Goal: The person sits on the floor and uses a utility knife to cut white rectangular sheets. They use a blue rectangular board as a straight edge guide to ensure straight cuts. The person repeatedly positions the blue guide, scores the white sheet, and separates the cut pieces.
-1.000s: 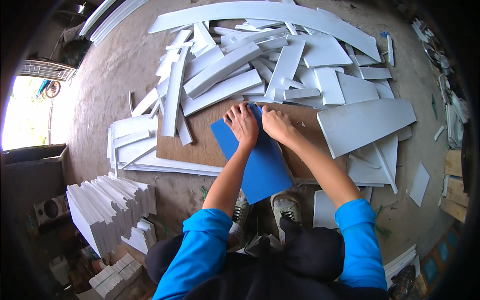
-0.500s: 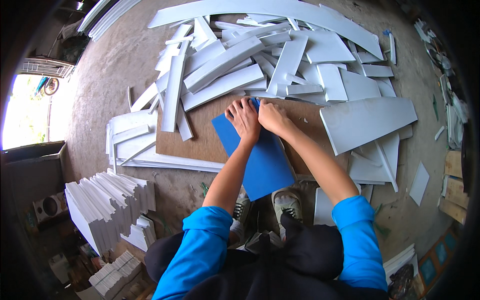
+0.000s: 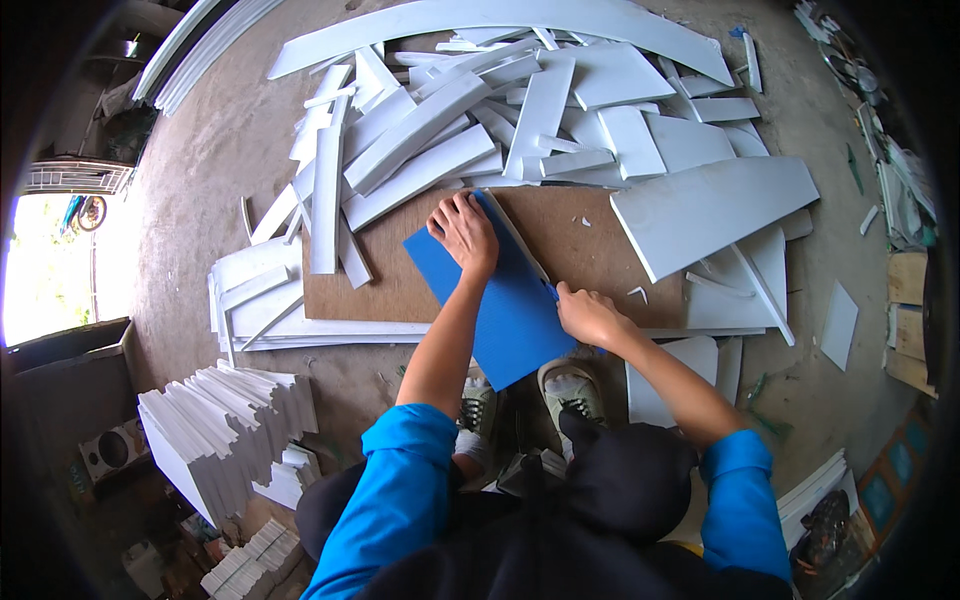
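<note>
A blue rectangular board [image 3: 522, 325] lies slantwise on a brown wooden board [image 3: 590, 235], its near end reaching toward my shoes. My left hand [image 3: 465, 235] holds it down near the far end, fingers bent and pressed on the blue face. At the board's right edge, my right hand [image 3: 592, 318] is closed around a small blue-handled tool [image 3: 551, 291] that looks like a cutter; the fist hides most of it. A pale strip of edge shows along the board's right side.
Beyond the wooden board is a heap of white panel offcuts [image 3: 430, 130]. A large white panel [image 3: 715, 215] overlaps its right end. Stacked white pieces [image 3: 225, 430] stand at the near left. My shoes [image 3: 572, 395] are close below, and small white scraps [image 3: 638, 292] lie about.
My right hand has drawn back toward me along the blue board's right edge, away from the far end. My left hand stays near the far end. The view has shifted slightly.
</note>
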